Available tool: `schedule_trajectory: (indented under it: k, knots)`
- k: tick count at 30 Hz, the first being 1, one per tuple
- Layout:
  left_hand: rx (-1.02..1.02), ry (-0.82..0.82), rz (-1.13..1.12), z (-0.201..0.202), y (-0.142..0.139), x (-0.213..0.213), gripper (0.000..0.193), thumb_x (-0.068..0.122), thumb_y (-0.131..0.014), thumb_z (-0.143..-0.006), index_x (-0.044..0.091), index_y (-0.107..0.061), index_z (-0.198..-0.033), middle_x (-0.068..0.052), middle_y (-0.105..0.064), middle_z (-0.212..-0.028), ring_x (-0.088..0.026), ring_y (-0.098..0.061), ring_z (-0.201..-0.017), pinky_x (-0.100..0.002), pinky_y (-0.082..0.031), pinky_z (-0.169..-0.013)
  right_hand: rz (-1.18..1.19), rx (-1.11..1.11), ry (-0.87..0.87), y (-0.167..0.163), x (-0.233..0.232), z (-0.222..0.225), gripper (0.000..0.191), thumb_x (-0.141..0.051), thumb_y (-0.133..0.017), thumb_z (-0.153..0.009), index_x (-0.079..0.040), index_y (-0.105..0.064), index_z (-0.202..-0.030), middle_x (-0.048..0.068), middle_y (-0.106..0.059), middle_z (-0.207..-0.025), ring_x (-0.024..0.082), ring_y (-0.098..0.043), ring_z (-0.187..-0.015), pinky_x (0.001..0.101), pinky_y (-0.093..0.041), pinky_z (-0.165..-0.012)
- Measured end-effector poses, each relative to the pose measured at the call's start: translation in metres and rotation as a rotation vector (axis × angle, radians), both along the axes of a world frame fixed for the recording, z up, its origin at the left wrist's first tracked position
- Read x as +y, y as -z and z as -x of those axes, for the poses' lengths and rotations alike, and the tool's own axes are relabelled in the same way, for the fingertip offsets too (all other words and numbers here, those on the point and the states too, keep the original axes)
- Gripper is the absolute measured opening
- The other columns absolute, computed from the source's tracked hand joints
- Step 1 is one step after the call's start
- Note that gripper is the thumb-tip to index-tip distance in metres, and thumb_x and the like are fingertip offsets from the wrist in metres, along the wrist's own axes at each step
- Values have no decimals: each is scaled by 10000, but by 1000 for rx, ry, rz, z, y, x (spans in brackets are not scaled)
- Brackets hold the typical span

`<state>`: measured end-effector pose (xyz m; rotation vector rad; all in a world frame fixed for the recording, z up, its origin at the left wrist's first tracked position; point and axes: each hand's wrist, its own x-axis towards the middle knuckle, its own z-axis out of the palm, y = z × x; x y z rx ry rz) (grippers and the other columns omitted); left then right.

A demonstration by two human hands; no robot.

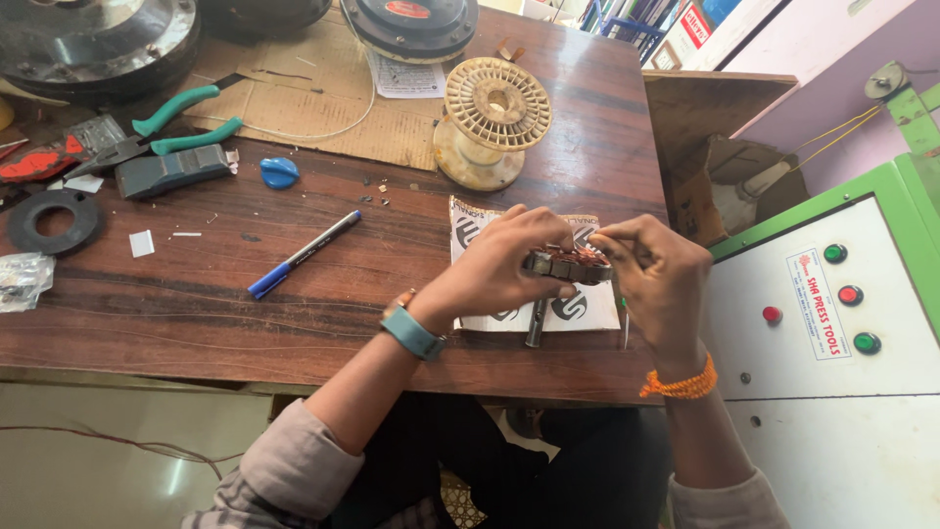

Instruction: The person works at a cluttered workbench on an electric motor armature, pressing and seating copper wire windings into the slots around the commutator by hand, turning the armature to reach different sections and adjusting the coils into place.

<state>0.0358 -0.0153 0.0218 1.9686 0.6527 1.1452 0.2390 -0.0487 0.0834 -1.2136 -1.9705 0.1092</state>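
Both hands [504, 263] [661, 269] curled (fingertips in) — gripping stator [568, 264].

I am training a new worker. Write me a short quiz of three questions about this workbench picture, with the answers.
1. True or false: both hands hold the wound motor core.
2. Which lies nearer the left hand: A) blue pen B) green-handled pliers?
3. What stands behind the hands, on the wooden table?

Key
1. True: the right hand grips it too.
2. A.
3. An empty cream plastic spool.
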Motion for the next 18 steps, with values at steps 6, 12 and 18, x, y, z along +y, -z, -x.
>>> schedule_trajectory:
  k: [6, 12, 18]
  knots:
    - [-294, 99, 756, -3, -12, 20, 1076, 341, -797, -815, 73, -180, -1656, -172, -796, -1103, -224, -735, -1144, -401, -473, -1082, 123, -38, 29, 4, 16, 2, 115, -106, -814, -917, -29, -736, -953, 56, -673, -671, 85, -591, -570, 260, -439, -518]
    - [-179, -22, 622, -18, -18, 23, 1153, 164, -849, -751, 79, -91, -1615, -170, -774, -1071, -209, -715, -1089, -395, -468, -1039, -10, -41, -37, 6, 22, -1, 181, -129, -844, -883, -39, -688, -903, -8, -602, -666, 35, -544, -583, 245, -419, -509]
    - [-349, 126, 659, -9, -12, 19, 1117, 96, -827, -777, 106, -118, -1641, -73, -741, -985, -162, -711, -1017, -366, -510, -1028, 8, -12, 32, 0, 19, 10, 187, -141, -863, -879, -44, -707, -920, 8, -487, -581, 63, -433, -517, 282, -340, -479]
